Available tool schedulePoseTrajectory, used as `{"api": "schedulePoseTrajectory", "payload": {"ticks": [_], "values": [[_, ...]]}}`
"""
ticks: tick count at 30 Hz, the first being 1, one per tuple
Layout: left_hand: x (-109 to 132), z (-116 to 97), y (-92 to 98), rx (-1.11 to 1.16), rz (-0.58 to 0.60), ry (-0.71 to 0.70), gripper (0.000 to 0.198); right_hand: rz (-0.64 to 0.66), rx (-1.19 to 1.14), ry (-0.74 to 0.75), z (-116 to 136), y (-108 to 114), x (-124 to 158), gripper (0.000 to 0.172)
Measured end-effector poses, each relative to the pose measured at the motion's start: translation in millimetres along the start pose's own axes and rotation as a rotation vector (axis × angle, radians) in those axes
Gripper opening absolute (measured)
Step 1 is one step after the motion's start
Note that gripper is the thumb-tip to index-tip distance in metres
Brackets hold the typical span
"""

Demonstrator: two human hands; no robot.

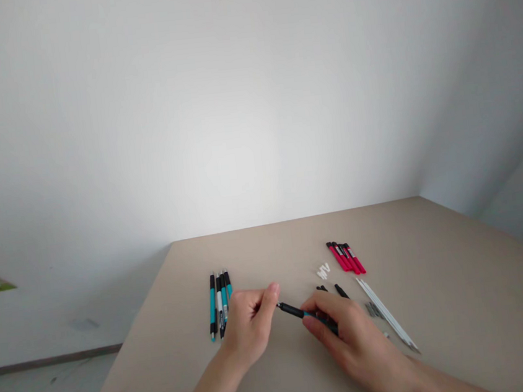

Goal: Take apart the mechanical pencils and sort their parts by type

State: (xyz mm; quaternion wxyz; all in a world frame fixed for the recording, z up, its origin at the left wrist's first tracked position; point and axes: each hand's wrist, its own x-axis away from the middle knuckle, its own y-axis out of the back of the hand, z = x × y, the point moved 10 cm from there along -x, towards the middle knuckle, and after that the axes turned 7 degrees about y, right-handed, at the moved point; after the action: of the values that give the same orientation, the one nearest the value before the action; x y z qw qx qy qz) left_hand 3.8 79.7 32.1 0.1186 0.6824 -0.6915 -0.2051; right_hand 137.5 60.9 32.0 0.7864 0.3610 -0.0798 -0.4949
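A black-and-teal ballpoint pen is held above the table, its tip pointing left. My right hand wraps its fingers around the barrel at the rear end. At the silver tip, the thumb and curled fingers of my left hand are closed on the pen; the very end is hidden by them. To the left lie several assembled pens side by side, teal or white with black parts, partly behind my left hand.
Several pink-and-black pen barrels lie at the back right, near small white pieces. Black parts, small grey pieces and long white refills lie around my right hand. A wall stands behind the table.
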Motion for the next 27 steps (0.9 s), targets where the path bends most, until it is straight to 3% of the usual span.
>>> {"api": "schedulePoseTrajectory", "payload": {"ticks": [9, 12, 15, 19, 23, 27], "values": [[-6, 9, 0.4, 0.215, 0.035, 0.101, 0.051, -0.018, 0.002, -0.027, -1, 2, 0, 0.017], [-8, 19, -5.5, 0.413, 0.072, 0.224, 0.041, -0.026, 0.0, -0.023, -1, 2, 0, 0.017], [-6, 35, -13.2, 0.76, 0.096, 0.419, 0.027, -0.031, -0.004, -0.019, -2, 2, 0, 0.018], [3, 44, -29.5, 1.077, 0.217, 0.643, 0.011, -0.042, 0.004, -0.004, 0, 2, 1, 0.018], [9, 45, -36.4, 0.984, 0.304, 0.697, 0.02, -0.035, 0.009, -0.009, 0, 2, 0, 0.018], [11, 38, -38.3, 0.74, 0.332, 0.623, 0.03, -0.034, 0.011, -0.007, 1, 3, 0, 0.017]]}}
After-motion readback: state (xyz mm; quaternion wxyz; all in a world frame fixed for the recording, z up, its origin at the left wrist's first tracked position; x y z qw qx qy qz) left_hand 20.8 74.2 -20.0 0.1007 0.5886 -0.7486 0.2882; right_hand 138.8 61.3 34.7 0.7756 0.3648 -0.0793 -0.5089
